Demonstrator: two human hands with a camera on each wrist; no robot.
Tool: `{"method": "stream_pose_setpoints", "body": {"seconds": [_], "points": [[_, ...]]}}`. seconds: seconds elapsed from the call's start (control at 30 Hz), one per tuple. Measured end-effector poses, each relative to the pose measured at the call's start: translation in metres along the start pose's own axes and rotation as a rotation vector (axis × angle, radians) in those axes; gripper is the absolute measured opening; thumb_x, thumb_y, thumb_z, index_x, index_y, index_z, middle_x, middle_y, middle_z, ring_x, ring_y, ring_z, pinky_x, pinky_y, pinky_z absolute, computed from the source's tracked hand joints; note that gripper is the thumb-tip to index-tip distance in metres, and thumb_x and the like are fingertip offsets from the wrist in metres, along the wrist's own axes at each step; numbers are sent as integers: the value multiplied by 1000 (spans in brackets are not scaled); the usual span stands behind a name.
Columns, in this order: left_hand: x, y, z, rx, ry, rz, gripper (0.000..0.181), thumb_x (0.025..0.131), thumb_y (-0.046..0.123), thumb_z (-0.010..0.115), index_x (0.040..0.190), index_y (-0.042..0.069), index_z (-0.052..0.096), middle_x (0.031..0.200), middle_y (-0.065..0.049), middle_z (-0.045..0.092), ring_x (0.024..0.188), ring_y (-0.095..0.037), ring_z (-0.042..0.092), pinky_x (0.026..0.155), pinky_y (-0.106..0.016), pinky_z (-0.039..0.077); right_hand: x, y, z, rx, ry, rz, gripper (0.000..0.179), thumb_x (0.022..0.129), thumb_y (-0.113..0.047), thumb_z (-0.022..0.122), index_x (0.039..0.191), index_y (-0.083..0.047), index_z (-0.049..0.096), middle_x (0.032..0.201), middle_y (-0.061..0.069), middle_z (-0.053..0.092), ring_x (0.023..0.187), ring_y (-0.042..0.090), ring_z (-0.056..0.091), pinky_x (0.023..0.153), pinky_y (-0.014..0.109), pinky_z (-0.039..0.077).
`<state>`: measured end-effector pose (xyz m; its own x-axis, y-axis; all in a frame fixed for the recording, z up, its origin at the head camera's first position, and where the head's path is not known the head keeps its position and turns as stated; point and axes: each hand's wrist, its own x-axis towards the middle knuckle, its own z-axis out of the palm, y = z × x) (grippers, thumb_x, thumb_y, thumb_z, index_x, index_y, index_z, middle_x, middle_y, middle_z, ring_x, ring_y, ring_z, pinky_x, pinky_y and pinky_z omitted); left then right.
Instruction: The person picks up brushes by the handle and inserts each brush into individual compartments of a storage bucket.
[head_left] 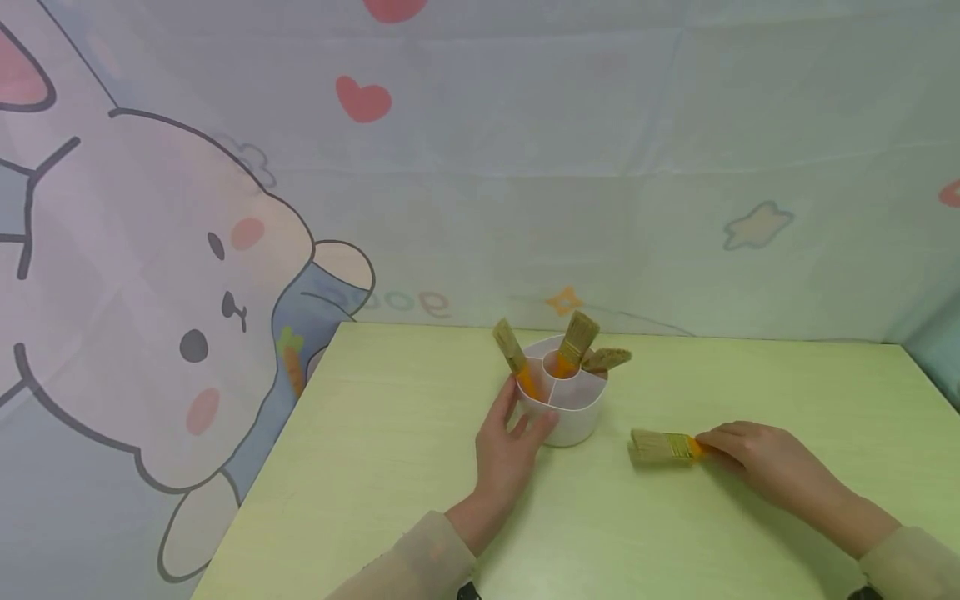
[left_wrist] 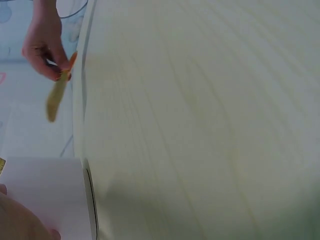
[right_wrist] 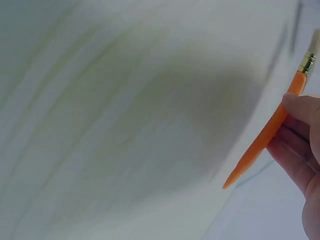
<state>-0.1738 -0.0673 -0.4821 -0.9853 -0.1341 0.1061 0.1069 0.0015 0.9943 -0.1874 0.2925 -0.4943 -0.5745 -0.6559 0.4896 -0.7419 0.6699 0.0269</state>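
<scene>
My right hand (head_left: 765, 462) pinches a flat paintbrush (head_left: 660, 447) by its orange handle (right_wrist: 265, 134), the bristles pointing left toward a round white divided holder (head_left: 573, 425). My left hand (head_left: 506, 454) grips the near left side of that holder, thumb on the front wall and fingers round the left side. Three brushes stand in it: one leaning left (head_left: 510, 346), one upright in the central ring (head_left: 580, 337), and one tilted right (head_left: 609, 359). In the left wrist view the holder's smooth wall (left_wrist: 45, 195) fills the lower left corner, with part of the left hand against it.
A pale yellow-green wooden table (head_left: 390, 417) carries everything. Behind its back edge hangs a light cloth backdrop (head_left: 562, 167) printed with a rabbit, hearts and stars.
</scene>
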Motion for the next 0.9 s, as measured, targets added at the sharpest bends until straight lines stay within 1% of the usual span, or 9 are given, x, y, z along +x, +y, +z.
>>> {"method": "stream_pose_setpoints", "body": {"seconds": [0.07, 0.17, 0.27, 0.33, 0.4, 0.5, 0.63, 0.77, 0.9], "points": [[0, 0, 0, 1, -2, 2, 80, 94, 16, 85, 163, 6, 44, 165, -11, 47, 154, -33, 43, 118, -49, 48, 7, -3, -3, 38, 41, 13, 36, 69, -2, 95, 102, -9, 82, 93, 1, 79, 80, 20, 75, 65, 34, 65], [0, 1, -1, 10, -8, 9, 79, 95, 16, 84, 163, 6, 44, 166, -11, 46, 154, -33, 42, 118, -49, 48, 20, -8, -8, 99, 106, 19, 19, 97, -27, 81, 106, -11, 83, 95, -1, 80, 79, 15, 75, 65, 25, 63], [0, 3, -1, 24, -13, 11, 79, 96, 16, 84, 163, 6, 44, 166, -11, 46, 155, -33, 42, 119, -49, 48, 35, -15, -15, 170, 155, 33, 51, 108, -51, 49, 109, -12, 83, 96, -1, 81, 77, 12, 75, 64, 17, 59], [0, 3, -1, 36, -15, 16, 78, 96, 16, 83, 163, 5, 44, 166, -11, 45, 155, -33, 42, 118, -49, 48, 45, -21, -21, 212, 170, 50, 56, 108, -54, 45, 111, -12, 82, 97, -2, 81, 78, 10, 75, 64, 14, 58], [1, 3, -1, 43, -13, 12, 78, 96, 16, 83, 163, 6, 44, 166, -10, 46, 155, -32, 42, 118, -48, 49, 54, -26, -26, 245, 174, 73, 43, 107, -49, 58, 112, -13, 82, 98, -3, 81, 79, 9, 75, 63, 13, 56], [2, 2, -1, 48, -11, 14, 79, 96, 16, 83, 163, 6, 44, 167, -10, 45, 155, -32, 42, 118, -47, 49, 68, -34, -34, 279, 173, 107, 20, 98, -25, 81, 114, -14, 82, 100, -4, 81, 82, 10, 76, 63, 11, 55], [3, 1, 0, 45, -8, 11, 79, 96, 17, 84, 163, 6, 43, 167, -10, 45, 155, -32, 42, 117, -47, 49, 86, -44, -39, 328, 194, 131, 37, 80, 1, 90, 114, -12, 82, 101, -3, 81, 84, 13, 78, 63, 11, 57], [4, 0, 0, 40, -4, 10, 80, 95, 16, 84, 163, 6, 44, 167, -10, 45, 155, -32, 42, 117, -47, 49, 104, -53, -39, 399, 238, 129, 31, 84, -3, 89, 114, -10, 83, 102, -1, 82, 86, 13, 79, 72, 11, 60], [4, 0, 1, 37, -2, 3, 80, 95, 16, 85, 163, 7, 44, 167, -10, 45, 155, -32, 41, 117, -47, 49, 121, -63, -37, 486, 304, 115, 24, 98, -27, 80, 113, -8, 83, 103, 1, 82, 88, 12, 79, 80, 11, 61]]}}
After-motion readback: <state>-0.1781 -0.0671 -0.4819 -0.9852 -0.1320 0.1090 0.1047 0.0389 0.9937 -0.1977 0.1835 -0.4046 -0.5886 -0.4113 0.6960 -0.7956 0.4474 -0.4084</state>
